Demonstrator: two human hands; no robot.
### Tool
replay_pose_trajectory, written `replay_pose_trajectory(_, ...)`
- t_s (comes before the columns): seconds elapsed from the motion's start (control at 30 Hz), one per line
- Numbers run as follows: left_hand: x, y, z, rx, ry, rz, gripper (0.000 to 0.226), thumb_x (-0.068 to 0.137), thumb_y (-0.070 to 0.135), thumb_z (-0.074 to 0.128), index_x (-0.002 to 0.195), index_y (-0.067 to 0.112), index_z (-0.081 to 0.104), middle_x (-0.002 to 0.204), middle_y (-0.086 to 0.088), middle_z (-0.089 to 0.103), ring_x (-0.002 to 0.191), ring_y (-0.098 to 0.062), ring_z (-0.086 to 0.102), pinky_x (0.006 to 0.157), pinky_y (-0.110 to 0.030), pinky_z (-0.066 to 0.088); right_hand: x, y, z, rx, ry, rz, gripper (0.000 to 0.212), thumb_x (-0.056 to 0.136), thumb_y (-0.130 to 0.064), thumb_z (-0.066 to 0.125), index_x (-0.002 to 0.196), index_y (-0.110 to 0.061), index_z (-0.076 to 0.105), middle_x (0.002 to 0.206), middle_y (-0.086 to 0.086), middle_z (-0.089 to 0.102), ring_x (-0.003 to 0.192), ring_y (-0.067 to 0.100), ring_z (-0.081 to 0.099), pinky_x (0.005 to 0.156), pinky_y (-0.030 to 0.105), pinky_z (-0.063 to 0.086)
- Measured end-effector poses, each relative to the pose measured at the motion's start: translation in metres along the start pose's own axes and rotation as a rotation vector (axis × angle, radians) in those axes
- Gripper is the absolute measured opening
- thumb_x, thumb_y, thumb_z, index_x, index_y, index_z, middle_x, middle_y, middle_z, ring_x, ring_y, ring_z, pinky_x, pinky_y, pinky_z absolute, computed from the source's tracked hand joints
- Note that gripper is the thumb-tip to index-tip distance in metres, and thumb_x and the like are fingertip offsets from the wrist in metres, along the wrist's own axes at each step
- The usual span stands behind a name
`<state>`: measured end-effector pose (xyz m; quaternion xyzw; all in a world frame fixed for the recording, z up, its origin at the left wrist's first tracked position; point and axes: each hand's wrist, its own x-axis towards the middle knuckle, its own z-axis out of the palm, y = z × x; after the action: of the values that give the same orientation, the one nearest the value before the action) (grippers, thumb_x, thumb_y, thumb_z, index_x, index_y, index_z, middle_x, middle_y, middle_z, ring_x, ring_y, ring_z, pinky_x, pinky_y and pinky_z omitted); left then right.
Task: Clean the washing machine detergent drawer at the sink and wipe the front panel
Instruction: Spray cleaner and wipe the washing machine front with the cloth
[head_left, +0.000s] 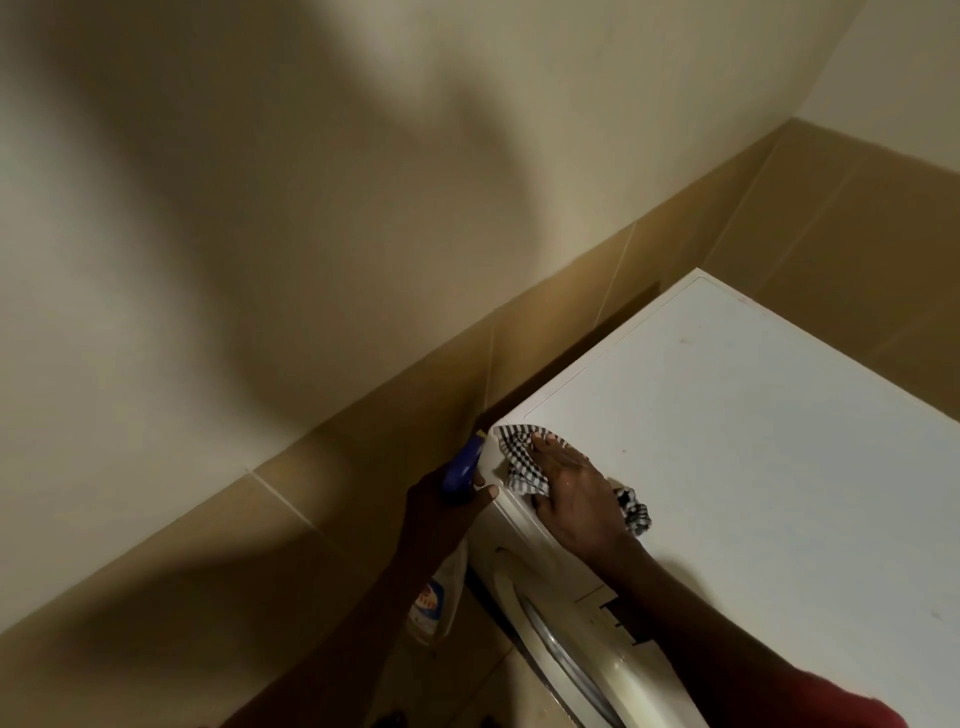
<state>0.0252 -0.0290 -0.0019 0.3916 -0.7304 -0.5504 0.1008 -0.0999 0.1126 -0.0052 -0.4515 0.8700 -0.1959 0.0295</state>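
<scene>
White washing machine (753, 467) is sitting in a tiled corner, seen from above at a tilt. Right hand (571, 493) is lying flat on a black-and-white checked cloth (519, 457), fingers straight, pressing it onto the front left corner of the machine's top. One end of the cloth is sticking out past the fingertips and the other is bunching up behind the hand. Left hand (441, 514) is curling round the neck of a spray bottle (439, 597), gripping it just beside the machine's left front corner. Its blue trigger head (462, 465) is sitting near the cloth. Front panel (511, 535) is running just below the right hand, with the round door (561, 649) under it. Dark gap (615, 605) in the panel is showing beside the right forearm; cannot tell if it is the drawer slot. Red sleeve (831, 706) is showing at bottom right. Beige tiles (857, 234) are covering the lower wall.
</scene>
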Motion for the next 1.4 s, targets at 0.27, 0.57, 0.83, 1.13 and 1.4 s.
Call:
replay_pose_trajectory(0.27, -0.003, 0.006, -0.005, 0.021, -0.038, 0.022, 0.023, 0.078, 0.024, 0.08, 0.083, 0.028, 0.057, 0.078, 0.01, 0.061, 0.073, -0.008, 0.06, 0.078, -0.028, 0.053, -0.024, 0.002, 0.002, -0.005, -0.035, 0.045, 0.06, 0.08, -0.027, 0.062, 0.138, -0.014, 0.051, 0.142, 0.006, 0.052, 0.132, 0.022, 0.047, 0.114, 0.036, 0.027)
replay_pose_trajectory(0.57, 0.003, 0.009, -0.012, 0.024, -0.016, 0.114, 0.021, 0.078, 0.017, 0.081, 0.082, 0.021, 0.061, 0.074, 0.012, 0.056, 0.071, -0.005, 0.056, 0.077, -0.022, 0.047, 0.034, -0.02, 0.005, 0.002, -0.021, -0.013, 0.058, 0.085, -0.039, 0.045, 0.136, -0.014, 0.054, 0.139, 0.008, 0.054, 0.132, 0.027, 0.047, 0.113, 0.035, 0.028)
replay_pose_trajectory(0.83, 0.004, 0.005, -0.019, 0.058, -0.022, 0.123, 0.032, 0.079, 0.021, 0.08, 0.069, 0.03, 0.05, 0.062, 0.011, 0.051, 0.054, -0.002, 0.049, 0.05, -0.007, 0.04, 0.01, -0.018, 0.007, -0.02, -0.04, 0.049, 0.06, 0.079, -0.027, 0.055, 0.138, -0.014, 0.051, 0.143, 0.007, 0.051, 0.134, 0.025, 0.045, 0.114, 0.036, 0.028)
replay_pose_trajectory(1.13, -0.003, -0.003, -0.02, 0.068, -0.038, 0.162, 0.029, 0.077, 0.023, 0.081, 0.071, 0.031, 0.054, 0.063, 0.015, 0.053, 0.059, 0.004, 0.055, 0.061, -0.005, 0.041, 0.027, -0.027, 0.006, -0.019, -0.011, 0.09, 0.06, 0.082, -0.026, 0.064, 0.139, -0.013, 0.05, 0.144, 0.01, 0.05, 0.134, 0.026, 0.045, 0.114, 0.038, 0.031)
replay_pose_trajectory(1.4, -0.008, -0.009, -0.009, 0.075, -0.071, 0.123, 0.03, 0.074, 0.028, 0.083, 0.093, 0.01, 0.068, 0.082, 0.004, 0.069, 0.074, -0.007, 0.064, 0.07, -0.011, 0.047, 0.001, -0.018, -0.047, 0.492, 0.072, 0.409, 0.025, 0.091, -0.025, 0.058, 0.113, -0.023, 0.07, 0.102, -0.001, 0.073, 0.08, 0.006, 0.067, 0.073, 0.025, 0.054)
